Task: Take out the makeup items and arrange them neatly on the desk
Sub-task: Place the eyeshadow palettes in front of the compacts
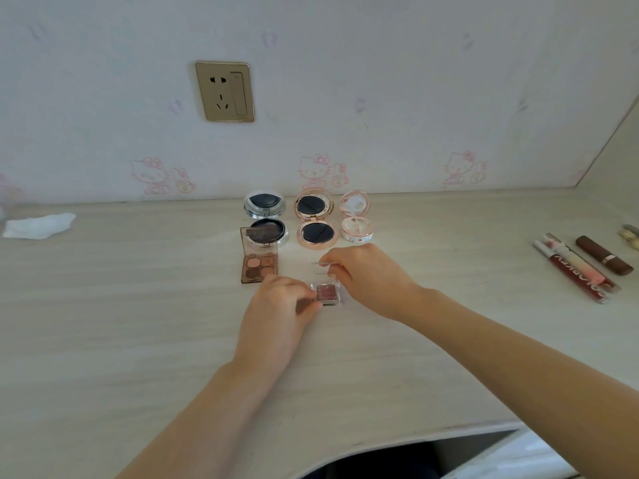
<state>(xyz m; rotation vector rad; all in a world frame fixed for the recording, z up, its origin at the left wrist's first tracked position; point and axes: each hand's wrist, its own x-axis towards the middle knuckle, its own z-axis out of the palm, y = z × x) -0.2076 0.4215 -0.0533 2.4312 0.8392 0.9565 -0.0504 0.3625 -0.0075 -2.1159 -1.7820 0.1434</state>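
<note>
Clear plastic single eyeshadow case with a pink glittery pan [327,292] lies open on the pale wood-grain desk [138,323], between both hands. Left hand [276,305] pinches its near-left edge with curled fingers; right hand [366,271] pinches the raised transparent lid. Just left sits an open brown four-pan eyeshadow palette [260,265]; farther back, three open round compacts [316,221].

Head cam, fwd-down over desk [138,340]
</note>
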